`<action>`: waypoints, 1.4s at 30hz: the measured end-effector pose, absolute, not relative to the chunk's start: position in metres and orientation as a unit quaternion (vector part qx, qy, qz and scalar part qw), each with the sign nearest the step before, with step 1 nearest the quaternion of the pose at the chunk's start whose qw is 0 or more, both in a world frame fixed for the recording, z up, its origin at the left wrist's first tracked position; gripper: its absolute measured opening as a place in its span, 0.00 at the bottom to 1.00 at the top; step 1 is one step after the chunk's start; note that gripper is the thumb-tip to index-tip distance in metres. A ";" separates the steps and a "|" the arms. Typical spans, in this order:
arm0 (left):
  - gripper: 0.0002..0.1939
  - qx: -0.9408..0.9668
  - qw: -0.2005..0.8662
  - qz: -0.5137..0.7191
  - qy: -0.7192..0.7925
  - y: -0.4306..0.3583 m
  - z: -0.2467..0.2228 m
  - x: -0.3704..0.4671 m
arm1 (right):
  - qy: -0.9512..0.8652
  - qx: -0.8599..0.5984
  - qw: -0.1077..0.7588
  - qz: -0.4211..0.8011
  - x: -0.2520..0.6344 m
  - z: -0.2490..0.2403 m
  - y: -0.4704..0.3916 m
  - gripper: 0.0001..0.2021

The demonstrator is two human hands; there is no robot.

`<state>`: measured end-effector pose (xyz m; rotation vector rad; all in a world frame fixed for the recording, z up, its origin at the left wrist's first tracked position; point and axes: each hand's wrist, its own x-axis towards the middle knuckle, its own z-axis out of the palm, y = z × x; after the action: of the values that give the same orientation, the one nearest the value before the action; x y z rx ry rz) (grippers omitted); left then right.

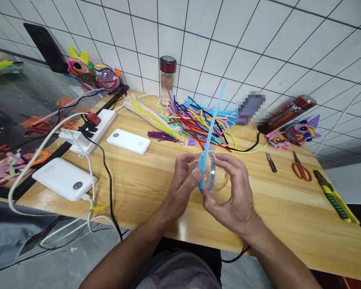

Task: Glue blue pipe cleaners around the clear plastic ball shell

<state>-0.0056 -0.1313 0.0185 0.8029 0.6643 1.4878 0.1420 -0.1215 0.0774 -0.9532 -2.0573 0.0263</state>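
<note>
Between my two hands, above the front of the wooden table, is a clear plastic ball [220,178] with a rim round its middle. A light blue pipe cleaner [212,124] lies along that rim, and its free end sticks up and away from me. My left hand [183,184] grips the ball's left side, the thumb pressing on the pipe cleaner. On the right side, my right hand [236,192] holds the ball with its fingers curved over the top and the thumb underneath. Beyond my hands lies a pile of coloured pipe cleaners [195,120].
To the left are a power strip [100,130], two white power banks [128,141] and loose cables. A glass bottle [167,80] stands by the wall. Scissors [301,168], a small cutter [271,162] and a yellow-green tool [333,196] lie right. Decorated balls [299,132] sit at the back.
</note>
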 end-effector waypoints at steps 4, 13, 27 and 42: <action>0.22 0.349 0.616 0.643 0.292 -0.132 0.019 -0.006 | -0.822 -0.383 0.422 0.012 0.142 0.077 -0.121 0.31; 0.23 0.354 0.601 0.647 0.308 -0.131 0.021 -0.006 | -0.814 -0.384 0.435 0.022 0.143 0.074 -0.121 0.31; 0.35 0.273 0.658 0.624 0.322 -0.114 0.031 -0.008 | -0.834 -0.332 0.436 0.054 0.152 0.070 -0.114 0.37; 0.37 0.275 0.624 0.623 0.384 -0.115 0.037 0.003 | -0.817 -0.332 0.469 0.051 0.158 0.062 -0.102 0.36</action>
<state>0.0027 -0.1150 0.0369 0.6312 0.8803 1.4293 0.1576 -0.1018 0.0616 -0.8127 -2.0020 0.1249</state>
